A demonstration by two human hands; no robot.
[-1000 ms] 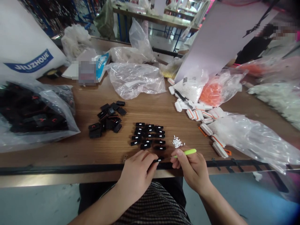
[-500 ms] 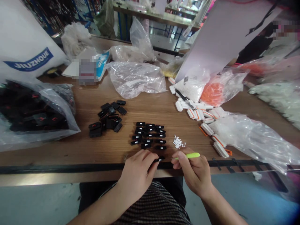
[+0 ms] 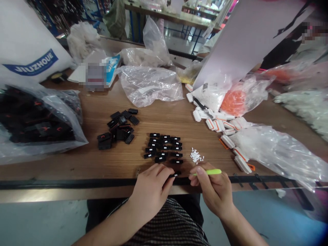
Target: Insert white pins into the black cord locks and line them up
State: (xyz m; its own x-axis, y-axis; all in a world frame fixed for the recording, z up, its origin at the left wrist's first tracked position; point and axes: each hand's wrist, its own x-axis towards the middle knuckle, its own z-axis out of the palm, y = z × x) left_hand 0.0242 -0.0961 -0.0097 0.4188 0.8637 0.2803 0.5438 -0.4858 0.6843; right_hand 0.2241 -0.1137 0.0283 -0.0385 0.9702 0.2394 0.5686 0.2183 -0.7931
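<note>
Left hand: the left hand is curled, its fingers closed around a small black plastic part at the near edge of the surface.
Right hand: the right hand pinches a lime-green-handled pick between thumb and fingers; the smooth handle points right, and its thin tip, faint in view, lies toward the black part.
Black part: a matte, rectangular piece with small white marks on top, held just above the near edge.
Surface: a wood-grain surface with a black strip along its near edge.
Near the hands: rows of matching black parts lie neatly spaced, just far of the hands; a small pile of tiny white pieces sits to their right.
Left side: a loose heap of black parts lies beside a glossy clear bag full of black parts.
Right side: chunky white parts with orange edges lie scattered by crinkled clear bags.
Far side: a clear, crumpled bag lies near a white woven sack with blue lettering.
</note>
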